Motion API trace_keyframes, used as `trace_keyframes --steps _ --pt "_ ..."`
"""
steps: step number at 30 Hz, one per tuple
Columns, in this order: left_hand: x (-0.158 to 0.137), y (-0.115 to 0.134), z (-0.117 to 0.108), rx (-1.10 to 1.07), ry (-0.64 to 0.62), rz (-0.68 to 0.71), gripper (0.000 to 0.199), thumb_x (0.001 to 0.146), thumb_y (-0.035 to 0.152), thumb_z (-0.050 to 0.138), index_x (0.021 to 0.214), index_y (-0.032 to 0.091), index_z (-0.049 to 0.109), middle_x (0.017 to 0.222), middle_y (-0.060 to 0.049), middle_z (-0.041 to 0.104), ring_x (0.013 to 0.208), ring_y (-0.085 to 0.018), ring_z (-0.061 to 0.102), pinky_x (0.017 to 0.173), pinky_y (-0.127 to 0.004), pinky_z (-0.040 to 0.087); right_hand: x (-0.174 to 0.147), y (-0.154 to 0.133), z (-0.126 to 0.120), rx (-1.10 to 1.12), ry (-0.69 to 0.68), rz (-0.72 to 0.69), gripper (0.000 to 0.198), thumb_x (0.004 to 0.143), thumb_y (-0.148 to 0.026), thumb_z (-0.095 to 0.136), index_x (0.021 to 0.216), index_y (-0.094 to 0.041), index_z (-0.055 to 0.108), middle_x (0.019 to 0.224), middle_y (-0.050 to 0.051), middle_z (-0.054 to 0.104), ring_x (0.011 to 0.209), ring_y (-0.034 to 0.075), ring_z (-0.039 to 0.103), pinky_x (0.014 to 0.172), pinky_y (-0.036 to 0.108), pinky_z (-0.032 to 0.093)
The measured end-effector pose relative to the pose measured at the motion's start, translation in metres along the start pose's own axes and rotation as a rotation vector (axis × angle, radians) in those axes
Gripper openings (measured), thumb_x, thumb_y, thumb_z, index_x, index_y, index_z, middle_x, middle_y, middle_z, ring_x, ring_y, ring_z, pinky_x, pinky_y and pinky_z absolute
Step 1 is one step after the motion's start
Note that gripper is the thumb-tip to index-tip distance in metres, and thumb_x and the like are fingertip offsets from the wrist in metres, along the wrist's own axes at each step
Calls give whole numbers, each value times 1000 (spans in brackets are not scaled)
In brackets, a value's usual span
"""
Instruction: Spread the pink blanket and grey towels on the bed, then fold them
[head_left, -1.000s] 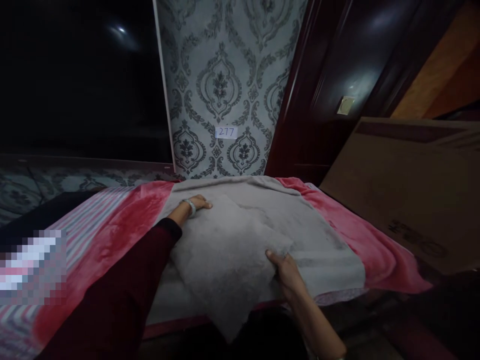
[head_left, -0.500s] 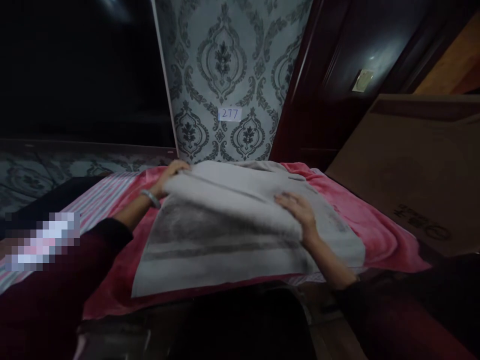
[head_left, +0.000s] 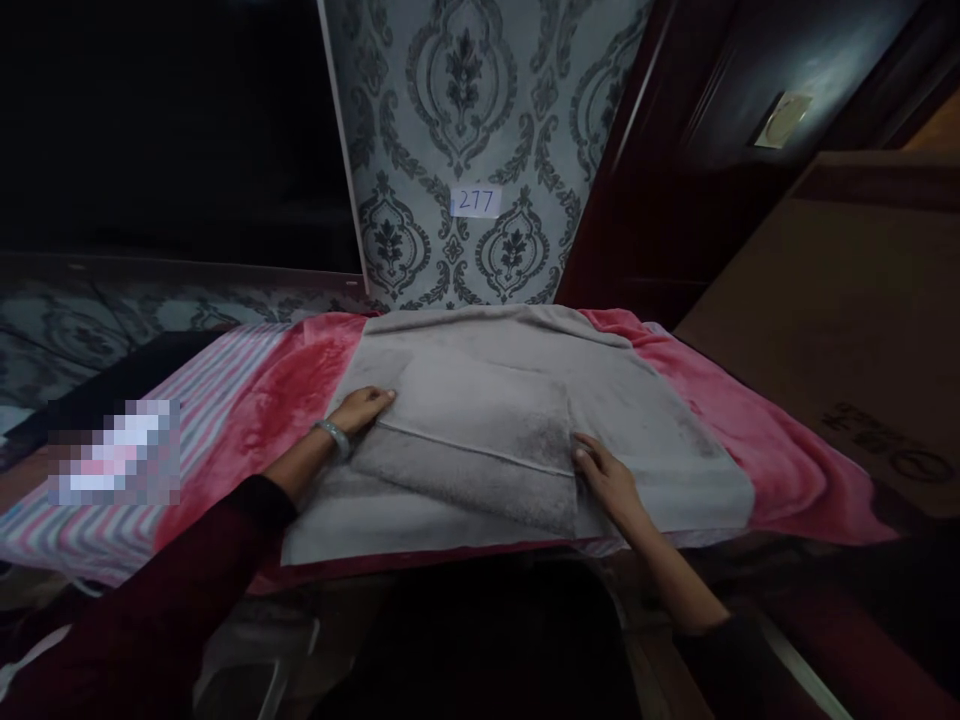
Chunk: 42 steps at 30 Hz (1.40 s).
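A folded grey plush cloth [head_left: 480,405] with a raised edge line running across it lies flat in the middle, on a larger grey blanket [head_left: 660,440]. At its left edge my left hand [head_left: 365,408], with a bracelet at the wrist, has thumb and fingers closed on the fabric. My right hand [head_left: 609,482] pinches the opposite edge, near the right end of the line. The strip of cloth nearer me droops below the line and overlaps the blanket.
Beneath the grey blanket is a red-pink blanket [head_left: 259,410], over a striped sheet [head_left: 206,385]. A cardboard box [head_left: 840,310] stands at the right. Behind are a large dark screen [head_left: 172,130], patterned wallpaper with a "277" label [head_left: 476,201], and a dark red door [head_left: 675,180].
The grey cloth has come down from a raised, blurred position to lie flat on the blanket. Both hands have moved lower and nearer me. The view has shifted slightly.
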<state>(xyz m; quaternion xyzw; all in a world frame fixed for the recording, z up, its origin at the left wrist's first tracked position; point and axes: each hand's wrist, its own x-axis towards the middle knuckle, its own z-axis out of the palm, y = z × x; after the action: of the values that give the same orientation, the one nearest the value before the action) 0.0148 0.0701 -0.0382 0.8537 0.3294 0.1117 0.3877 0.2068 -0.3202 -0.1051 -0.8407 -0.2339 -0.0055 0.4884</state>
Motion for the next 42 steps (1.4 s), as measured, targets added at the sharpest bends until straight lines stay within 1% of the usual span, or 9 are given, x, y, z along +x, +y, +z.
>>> trace_keyframes --steps 2,6,9,11,16,21,26,37,42 --pt "4 2 6 111 32 0 50 73 62 56 88 16 66 79 -6 68 77 -24 63 69 -31 49 4 -3 8 -65 -13 30 57 75 -47 59 124 -19 69 75 3 69 73 25 63 82 43 51" --pt "8 -1 6 263 42 26 42 76 46 58 103 15 66 99 -8 72 94 -25 67 82 -31 52 10 -3 11 -187 -63 -69 50 74 -33 58 121 -21 71 84 4 70 78 23 61 83 38 49" --pt "14 9 0 319 37 41 52 79 40 56 122 11 62 114 -14 70 106 -28 66 93 -35 51 20 -19 7 -355 -91 -141 46 81 -29 54 122 -15 70 101 12 71 97 27 62 95 41 46" --pt "18 29 2 416 54 128 60 85 39 50 135 7 55 131 -20 62 121 -30 59 104 -38 46 30 -45 13 -425 -95 -197 51 87 -29 51 133 -10 63 127 19 64 120 31 55 106 44 40" --pt "13 86 50 657 48 445 65 94 47 43 153 20 38 164 -13 26 153 -34 17 122 -57 18 47 -116 64 -549 -227 -314 62 99 -40 43 157 -21 34 164 12 26 150 35 19 117 59 22" --pt "0 76 96 752 -85 445 66 94 55 45 156 33 33 167 -8 20 153 -40 10 117 -71 10 37 -109 98 -692 -353 -325 63 99 -54 41 157 -31 33 166 8 20 151 38 14 116 66 16" --pt "5 59 99 743 -57 493 66 95 57 43 156 34 32 166 -8 21 152 -41 12 117 -70 11 34 -94 90 -687 -368 -323 66 99 -58 40 158 -29 31 166 10 20 152 35 15 118 60 16" --pt "-1 63 99 749 -74 483 67 96 58 40 157 31 31 167 -8 17 153 -41 9 117 -71 11 19 -69 63 -668 -358 -251 68 100 -56 43 158 -22 33 164 15 21 152 32 18 120 51 18" --pt "11 76 77 724 -227 408 67 96 52 42 157 27 31 166 -10 18 153 -35 14 120 -64 17 40 -78 37 -684 -397 -163 55 104 -40 36 154 -18 42 159 15 35 149 30 28 118 50 25"
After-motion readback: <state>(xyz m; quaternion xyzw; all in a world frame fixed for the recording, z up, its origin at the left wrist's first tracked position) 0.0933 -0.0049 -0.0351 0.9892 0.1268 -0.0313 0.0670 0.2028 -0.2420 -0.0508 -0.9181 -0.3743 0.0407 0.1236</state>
